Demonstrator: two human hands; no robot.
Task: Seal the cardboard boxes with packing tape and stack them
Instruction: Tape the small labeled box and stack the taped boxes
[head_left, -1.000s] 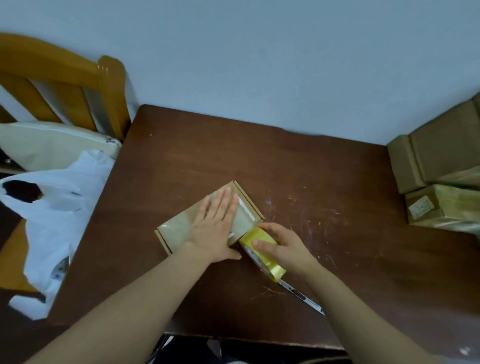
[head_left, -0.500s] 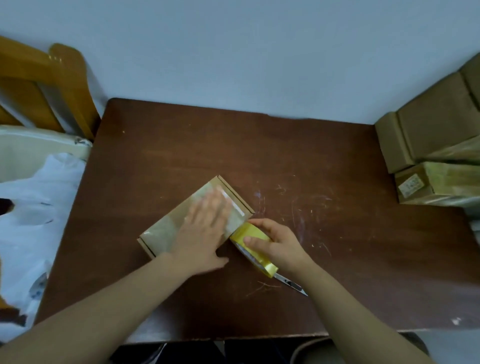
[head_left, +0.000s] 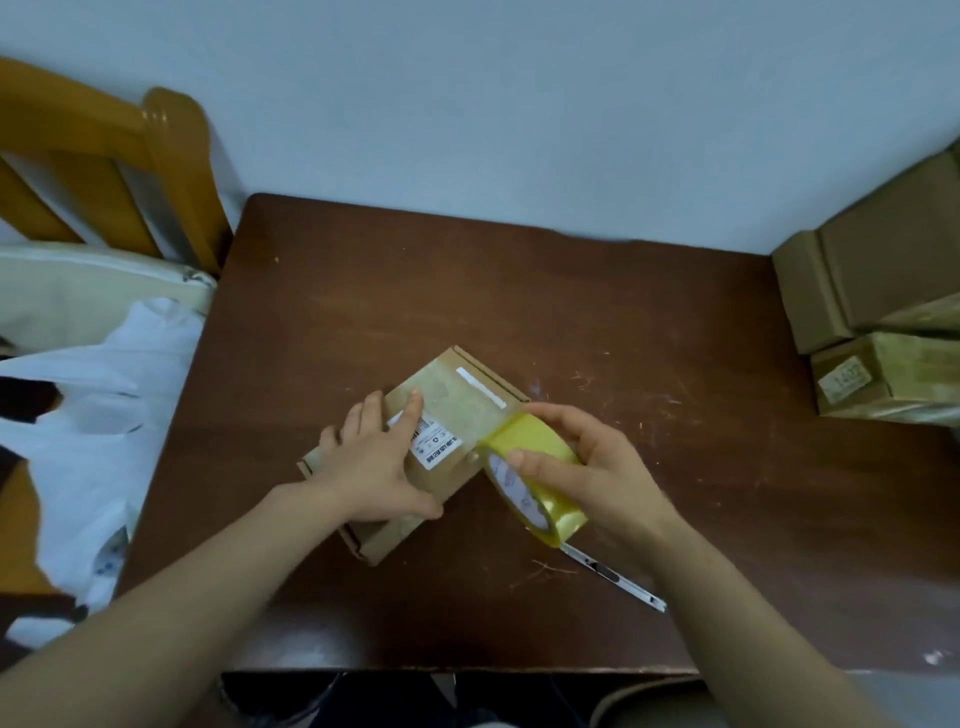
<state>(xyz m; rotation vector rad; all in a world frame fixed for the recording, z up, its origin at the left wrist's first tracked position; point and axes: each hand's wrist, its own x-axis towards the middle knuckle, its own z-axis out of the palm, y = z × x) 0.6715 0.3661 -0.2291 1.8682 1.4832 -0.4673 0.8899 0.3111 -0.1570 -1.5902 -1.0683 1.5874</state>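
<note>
A flat cardboard box (head_left: 457, 387) with a white label lies at an angle in the middle of the dark wooden table (head_left: 519, 291). My left hand (head_left: 371, 457) rests flat on the box's near half, fingers straight, holding it down. My right hand (head_left: 587, 467) grips a yellow roll of packing tape (head_left: 535, 483) at the box's right edge. A clear strip of tape runs from the roll onto the box top.
A metal utility knife (head_left: 615, 577) lies on the table under my right forearm. Several brown boxes (head_left: 883, 312) are piled at the right edge. A wooden chair (head_left: 104, 156) with a cushion and white plastic bag (head_left: 93, 405) stands at the left.
My left hand slid back along the box toward me, uncovering the white label. My right hand lifted the tape roll slightly at the box's right edge.
</note>
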